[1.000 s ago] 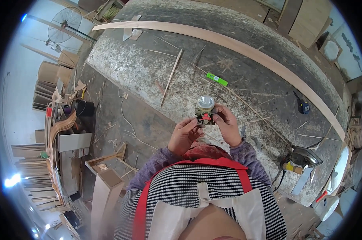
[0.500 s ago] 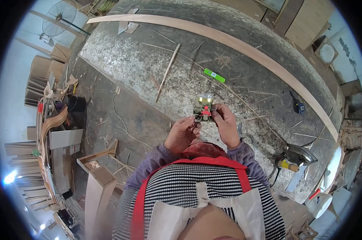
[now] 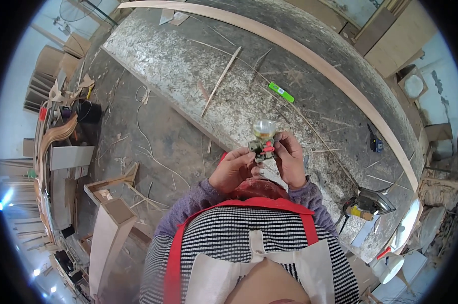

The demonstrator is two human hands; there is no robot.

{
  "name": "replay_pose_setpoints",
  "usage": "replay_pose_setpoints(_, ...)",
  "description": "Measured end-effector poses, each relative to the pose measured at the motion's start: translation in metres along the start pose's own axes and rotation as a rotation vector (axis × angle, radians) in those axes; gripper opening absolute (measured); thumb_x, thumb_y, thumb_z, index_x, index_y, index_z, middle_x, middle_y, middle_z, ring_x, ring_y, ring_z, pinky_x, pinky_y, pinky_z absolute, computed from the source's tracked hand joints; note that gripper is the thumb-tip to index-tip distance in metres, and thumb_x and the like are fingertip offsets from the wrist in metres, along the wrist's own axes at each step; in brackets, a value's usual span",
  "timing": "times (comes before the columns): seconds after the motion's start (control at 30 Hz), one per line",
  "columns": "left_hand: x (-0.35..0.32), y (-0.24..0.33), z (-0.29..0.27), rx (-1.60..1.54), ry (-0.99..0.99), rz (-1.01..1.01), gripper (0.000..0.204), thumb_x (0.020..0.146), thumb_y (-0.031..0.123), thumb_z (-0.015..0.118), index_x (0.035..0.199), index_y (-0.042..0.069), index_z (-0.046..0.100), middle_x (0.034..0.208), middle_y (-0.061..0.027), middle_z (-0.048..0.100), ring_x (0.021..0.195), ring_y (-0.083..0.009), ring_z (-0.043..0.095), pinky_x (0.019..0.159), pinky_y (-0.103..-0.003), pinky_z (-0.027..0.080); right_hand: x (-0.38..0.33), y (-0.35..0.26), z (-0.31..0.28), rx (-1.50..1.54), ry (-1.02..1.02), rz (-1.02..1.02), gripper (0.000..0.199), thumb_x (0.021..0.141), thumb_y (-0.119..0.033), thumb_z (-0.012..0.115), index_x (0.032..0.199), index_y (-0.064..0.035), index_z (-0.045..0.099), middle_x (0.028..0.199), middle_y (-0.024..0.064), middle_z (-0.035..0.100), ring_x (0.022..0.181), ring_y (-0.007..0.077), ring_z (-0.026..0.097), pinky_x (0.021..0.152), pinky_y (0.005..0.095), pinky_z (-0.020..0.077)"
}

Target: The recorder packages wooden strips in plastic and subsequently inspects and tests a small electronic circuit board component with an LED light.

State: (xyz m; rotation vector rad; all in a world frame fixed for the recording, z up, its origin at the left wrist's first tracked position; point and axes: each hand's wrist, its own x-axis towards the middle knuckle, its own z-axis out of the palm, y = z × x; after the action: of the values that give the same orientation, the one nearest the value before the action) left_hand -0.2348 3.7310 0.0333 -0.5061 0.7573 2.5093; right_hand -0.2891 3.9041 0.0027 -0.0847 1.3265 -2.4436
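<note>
A small dark-green device point(image 3: 260, 147) with red parts and a clear, rounded cup-like top is held up in front of my apron, over the table's near edge. My left hand point(image 3: 232, 169) pinches it from the left with thumb and fingers. On its other side, my right hand point(image 3: 289, 158) grips it near the base of the clear cup. Its lower end is partly covered by my fingers, and its exact kind is unclear.
Beyond my hands lies a scuffed table point(image 3: 158, 55) with a bright green case point(image 3: 281, 92), thin wood strips point(image 3: 222, 81), a long wooden band point(image 3: 310, 50), a tape measure point(image 3: 375, 144) and a clothes iron point(image 3: 378, 201). Wooden frame pieces point(image 3: 112, 213) stand at the left.
The device has tilted, so its clear cup faces up toward me more. Both hands keep their hold. The surroundings have shifted slightly with my head's movement.
</note>
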Motion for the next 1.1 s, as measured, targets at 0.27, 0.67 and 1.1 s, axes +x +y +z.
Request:
replay_pose_setpoints(0.27, -0.026, -0.003, -0.024, 0.015, 0.008, 0.017, 0.023, 0.094, 0.011, 0.053, 0.114, 0.001, 0.056, 0.093, -0.0069, 0.062, 0.074, -0.0143, 0.057, 0.070, -0.027, 0.048, -0.004, 0.014, 0.026, 0.153, -0.085, 0.046, 0.016, 0.095, -0.001, 0.047, 0.110, -0.0019, 0.052, 0.111, 0.0063, 0.057, 0.101, 0.0138, 0.055, 0.091, 0.0300, 0.0447)
replay_pose_setpoints(0.67, -0.074, 0.009, -0.048, -0.090, 0.138, 0.196, 0.022, 0.095, 0.013, 0.053, 0.113, 0.002, 0.056, 0.090, -0.0052, 0.062, 0.074, -0.0137, 0.060, 0.068, -0.027, 0.051, 0.011, 0.059, 0.066, 0.328, -0.222, 0.352, 0.018, 0.093, -0.002, 0.050, 0.111, -0.0027, 0.052, 0.109, 0.0080, 0.060, 0.099, 0.0181, 0.060, 0.088, 0.0330, 0.0489)
replay_pose_setpoints(1.1, -0.080, 0.045, -0.078, 0.366, 0.394, 0.345, 0.010, 0.092, 0.008, 0.054, 0.096, 0.000, 0.058, 0.080, -0.0031, 0.062, 0.057, -0.0109, 0.056, 0.052, -0.025, 0.048, 0.029, 0.075, 0.115, 0.081, -0.249, 0.381, 0.040, 0.087, -0.004, 0.061, 0.125, -0.0025, 0.047, 0.121, 0.0083, 0.055, 0.110, 0.0176, 0.053, 0.095, 0.0315, 0.0423)
